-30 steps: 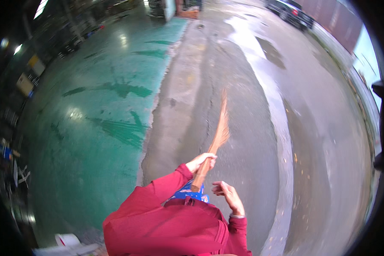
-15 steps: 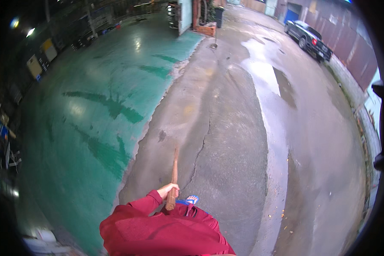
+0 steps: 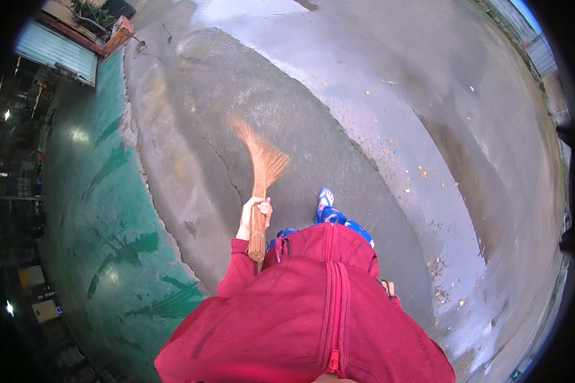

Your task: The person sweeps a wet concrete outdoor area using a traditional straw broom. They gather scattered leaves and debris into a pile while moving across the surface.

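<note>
A short straw hand broom [image 3: 259, 179] is gripped in my left hand [image 3: 255, 214], whose fingers wrap round its bound handle. The bristles fan out ahead, over the grey concrete, and the cut end of the handle comes back toward my red jacket. I cannot tell whether the bristle tips touch the ground. Beside the right side of the jacket, a small part of my right hand [image 3: 390, 288] shows, low down, with something dark about it. Its fingers are mostly hidden.
A smooth green floor [image 3: 102, 210] lies to the left, with a rough broken edge against the concrete. To the right runs a wet strip [image 3: 390, 147] with scattered yellowish leaves or bits. At the far left stand a planter [image 3: 118, 35] and a pale corrugated panel [image 3: 57, 51].
My view has turned to the right and down. The broom has swung so its fanned bristles now show, and my right hand has come partly into view. The parked truck has left the picture.
</note>
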The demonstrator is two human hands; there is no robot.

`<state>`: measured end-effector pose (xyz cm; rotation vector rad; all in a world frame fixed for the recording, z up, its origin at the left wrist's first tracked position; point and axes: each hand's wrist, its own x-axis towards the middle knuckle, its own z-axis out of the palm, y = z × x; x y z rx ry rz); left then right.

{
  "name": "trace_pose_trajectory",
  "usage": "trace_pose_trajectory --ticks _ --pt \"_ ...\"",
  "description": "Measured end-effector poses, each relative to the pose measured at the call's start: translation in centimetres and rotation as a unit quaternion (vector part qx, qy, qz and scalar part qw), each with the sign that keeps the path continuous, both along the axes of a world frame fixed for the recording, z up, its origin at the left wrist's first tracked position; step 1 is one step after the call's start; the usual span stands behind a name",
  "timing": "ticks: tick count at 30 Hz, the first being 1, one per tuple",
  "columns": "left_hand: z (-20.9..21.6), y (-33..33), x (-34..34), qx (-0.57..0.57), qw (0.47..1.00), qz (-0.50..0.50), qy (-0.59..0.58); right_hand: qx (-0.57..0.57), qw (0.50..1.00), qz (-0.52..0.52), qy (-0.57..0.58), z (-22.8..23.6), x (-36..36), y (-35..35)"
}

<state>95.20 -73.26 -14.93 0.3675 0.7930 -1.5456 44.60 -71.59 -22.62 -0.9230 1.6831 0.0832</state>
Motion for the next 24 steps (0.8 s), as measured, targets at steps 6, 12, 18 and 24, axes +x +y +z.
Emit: trace_pose_trajectory --ticks 6,12,18,24 --pt "1.1 -9.9 3.6 -0.033 0.998 0.047 0.037 -0.014 0.999 0.007 -0.047 1.2 7.6 -15.2" --pt "-0.8 -20.6 11.1 0.067 0.987 -0.007 -0.147 -0.015 0.998 0.013 -0.066 -1.0 13.1 -27.0" --pt "-4.0 -33.6 24.0 0.175 0.841 -0.168 -0.484 0.029 0.999 -0.035 -0.007 -2.1 17.5 -34.2" --pt "-12.3 -50.5 37.7 0.182 0.778 -0.179 -0.574 0.065 0.977 -0.175 0.104 9.3 19.5 -40.2"
